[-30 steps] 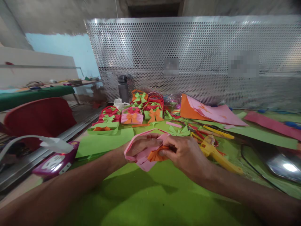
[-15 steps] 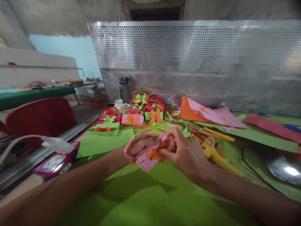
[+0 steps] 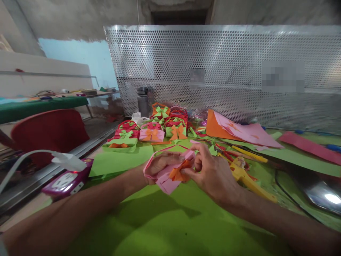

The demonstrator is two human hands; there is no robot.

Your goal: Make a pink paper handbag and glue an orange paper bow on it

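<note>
My left hand [image 3: 162,163] is closed on a pink paper bag [image 3: 166,181], whose thin handle loops around the hand. An orange paper bow [image 3: 178,172] lies against the front of the bag. My right hand [image 3: 211,170] pinches the bow's right side between thumb and fingers, with its index finger at the bag's upper edge. The parts of the bag under my fingers are hidden. Both hands are above a bright green sheet [image 3: 170,227] covering the table.
Behind my hands stand several small paper bags with bows [image 3: 151,134]. A yellow glue gun [image 3: 246,179] and pliers lie at right, near a dark glossy object [image 3: 319,192]. At left is a purple power socket [image 3: 68,179] with a white plug. Pink and orange sheets [image 3: 239,126] lean near a perforated metal panel [image 3: 213,53].
The view has shifted slightly, so the scene sits a little further right. My hands keep nearly the same hold on the pink bag and orange bow.
</note>
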